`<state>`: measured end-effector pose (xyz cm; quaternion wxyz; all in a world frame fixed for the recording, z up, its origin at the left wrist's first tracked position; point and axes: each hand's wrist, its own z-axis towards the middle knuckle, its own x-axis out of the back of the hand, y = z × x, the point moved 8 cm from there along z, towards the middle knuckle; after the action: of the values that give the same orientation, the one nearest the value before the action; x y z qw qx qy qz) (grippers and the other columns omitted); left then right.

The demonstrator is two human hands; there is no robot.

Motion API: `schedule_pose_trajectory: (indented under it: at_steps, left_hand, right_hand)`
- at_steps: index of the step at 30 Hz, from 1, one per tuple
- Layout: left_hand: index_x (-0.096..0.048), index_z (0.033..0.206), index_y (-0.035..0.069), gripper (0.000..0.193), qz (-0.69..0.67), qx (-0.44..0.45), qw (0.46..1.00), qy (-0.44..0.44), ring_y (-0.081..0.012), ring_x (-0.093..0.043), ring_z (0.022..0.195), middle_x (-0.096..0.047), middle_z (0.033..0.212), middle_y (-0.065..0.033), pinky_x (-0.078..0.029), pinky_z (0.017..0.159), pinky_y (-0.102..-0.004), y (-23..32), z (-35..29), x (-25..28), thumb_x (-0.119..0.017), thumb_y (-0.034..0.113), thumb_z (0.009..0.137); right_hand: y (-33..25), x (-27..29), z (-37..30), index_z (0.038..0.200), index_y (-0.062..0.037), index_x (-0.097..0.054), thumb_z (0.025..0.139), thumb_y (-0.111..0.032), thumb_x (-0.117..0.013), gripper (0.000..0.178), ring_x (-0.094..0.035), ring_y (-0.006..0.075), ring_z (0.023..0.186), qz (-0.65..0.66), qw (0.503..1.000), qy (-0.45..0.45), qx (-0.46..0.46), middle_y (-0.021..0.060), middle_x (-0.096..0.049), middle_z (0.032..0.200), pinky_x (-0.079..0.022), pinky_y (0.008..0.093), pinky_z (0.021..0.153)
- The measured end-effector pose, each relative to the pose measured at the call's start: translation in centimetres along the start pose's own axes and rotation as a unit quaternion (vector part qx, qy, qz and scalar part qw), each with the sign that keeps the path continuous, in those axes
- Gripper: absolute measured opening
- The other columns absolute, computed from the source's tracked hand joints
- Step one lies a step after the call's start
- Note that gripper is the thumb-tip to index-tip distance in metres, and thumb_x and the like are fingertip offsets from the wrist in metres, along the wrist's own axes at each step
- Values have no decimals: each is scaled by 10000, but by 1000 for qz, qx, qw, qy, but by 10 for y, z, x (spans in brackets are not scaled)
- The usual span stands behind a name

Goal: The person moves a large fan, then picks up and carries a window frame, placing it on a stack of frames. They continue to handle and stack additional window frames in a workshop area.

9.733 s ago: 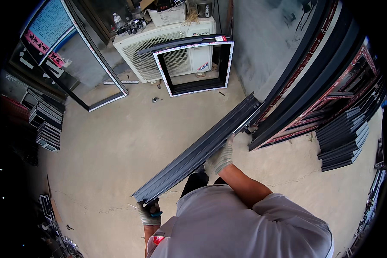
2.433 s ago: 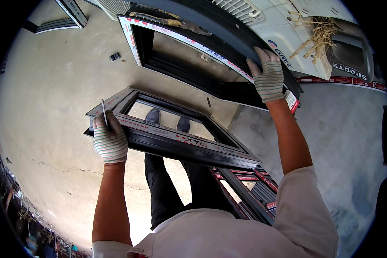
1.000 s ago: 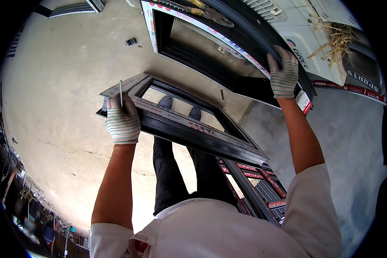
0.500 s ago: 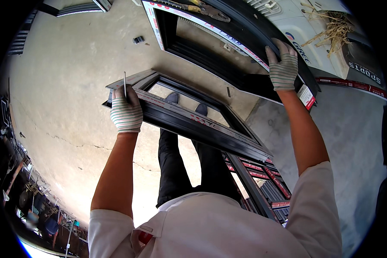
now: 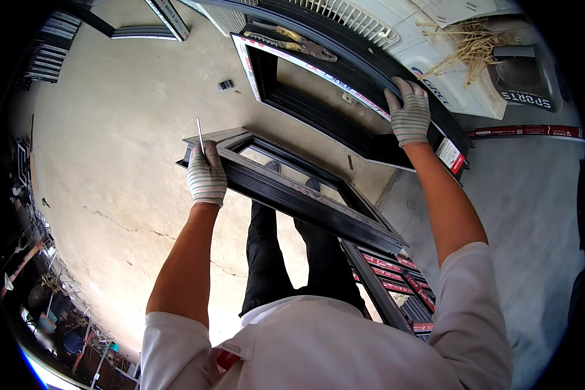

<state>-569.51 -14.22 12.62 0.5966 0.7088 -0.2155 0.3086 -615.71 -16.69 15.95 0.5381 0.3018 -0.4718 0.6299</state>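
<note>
My left hand (image 5: 207, 177), in a striped, grey-fingered work glove, is closed around the left end of a dark window frame (image 5: 292, 195) held tilted in front of my legs. A thin metal rod (image 5: 200, 130) sticks up from between its fingers; its lower end is hidden. My right hand (image 5: 409, 114), gloved alike, has its fingers hooked over the upper edge of a second dark frame (image 5: 253, 78) farther away, which carries printed film and stands on edge. On that frame's top face lie yellow-handled pliers (image 5: 305, 47).
Behind the far frame is a white air-conditioner unit (image 5: 429, 65) with dry straw (image 5: 468, 49) and a black box (image 5: 523, 78) beside it. A small dark block (image 5: 225, 84) lies on the concrete floor. Wrapped profiles (image 5: 396, 276) are stacked at lower right; clutter (image 5: 58, 312) lines the left.
The view has shifted, bringing the pliers fully into sight. Both hands appear slightly lower and closer together, each keeping its hold on its frame.
</note>
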Motion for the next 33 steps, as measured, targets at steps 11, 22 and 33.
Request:
schedule_pose_trajectory:
  at_steps: [11, 22, 33]
  left_hand:
    - [-584, 926, 40, 341, 67, 204, 975, -55, -122, -475, 595, -515, 645, -25, -427, 576, -293, -94, -197, 83, -437, 336, 1011]
    - [-582, 856, 57, 371, -120, 403, 906, -50, -120, -460, 549, -524, 601, -27, -385, 522, -304, -151, -274, 152, -455, 385, 975]
    - [-646, 909, 77, 378, -170, 343, 921, -77, -85, -409, 534, -542, 627, 5, -338, 474, -282, -97, -130, 202, -517, 430, 952]
  right_hand:
    - [3, 2, 14, 1178, -111, -588, 860, -229, -648, 345, -541, 377, 1042, -10, 992, -119, -34, 177, -586, 1111, -455, 459, 902]
    - [-29, 70, -1, 1166, -69, -579, 858, -182, -642, 334, -555, 394, 1030, -12, 986, -149, -70, 201, -592, 1091, -451, 443, 907]
    - [-136, 113, -129, 1120, -60, -562, 858, -234, -637, 324, -574, 392, 994, 56, 975, -163, -143, 200, -594, 1052, -473, 466, 858]
